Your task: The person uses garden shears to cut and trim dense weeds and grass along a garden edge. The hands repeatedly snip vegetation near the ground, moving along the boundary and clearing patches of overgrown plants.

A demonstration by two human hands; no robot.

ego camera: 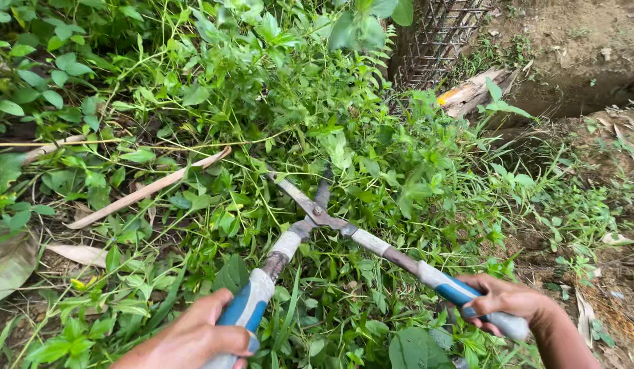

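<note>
Left hand (194, 338) at the bottom edge of the view is wrapping its grip tight around the blue-and-white left handle (245, 307) of the long metal hedge shears with rusty shanks (315, 217). Right hand (505, 301) near the bottom right corner is closing its grip fully on the blue-and-white right handle (460, 294), fingers curling over the top. Both handles are spreading wide apart, meeting at the pivot bolt (317, 211) in the middle of the view. The two dull grey blades (304, 195) are crossing just past the pivot, partly open, tips sinking into the green leafy weeds (262, 102) covering the ground. Blade tips are partly hidden by stems, so cannot tell exactly what they are touching. A long dry brown leaf strip (146, 190) is lying across the weeds left of the blades, well apart from them. Farther off, near the top edge, a rusty steel rebar cage (436, 37) is standing upright beside the weeds. Just right of it a broken pale wood piece (470, 92) is lying on the bare brown soil (576, 41), next to a shallow dug trench (583, 92).
</note>
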